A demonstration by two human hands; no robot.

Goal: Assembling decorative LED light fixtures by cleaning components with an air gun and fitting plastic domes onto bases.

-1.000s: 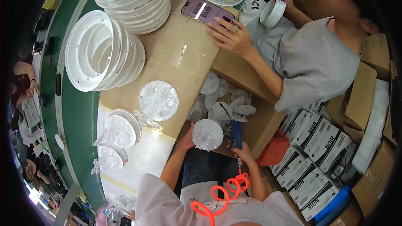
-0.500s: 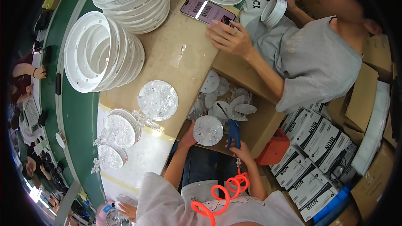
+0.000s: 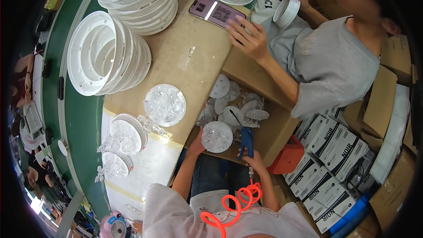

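Note:
My left hand [image 3: 196, 145] grips the edge of a round white disc [image 3: 217, 137] with clear plastic pieces on its face. Just right of it, my right hand [image 3: 254, 160] is closed around a blue air blow gun [image 3: 246, 142]. The gun's thin dark nozzle points up and left, and a red coiled hose [image 3: 243, 194] runs from its lower end. Both hands are over the near side of an open cardboard box [image 3: 275, 125]. Inside the box lie several similar white discs [image 3: 219, 87] with clear parts, partly hidden by the disc I hold.
More discs with clear pieces [image 3: 165, 105] lie on the table [image 3: 194, 77] at left. Stacked white rings [image 3: 94, 53] stand beyond them. A co-worker's hand [image 3: 251, 39] is beside a phone [image 3: 216, 12]. Right of the box are a red bin [image 3: 288, 156] and printed cartons [image 3: 330, 145].
The disc in my left hand has shifted slightly left and shows more clear pieces. The co-worker's hand has moved on the phone. A hand near the pink fan has drawn back.

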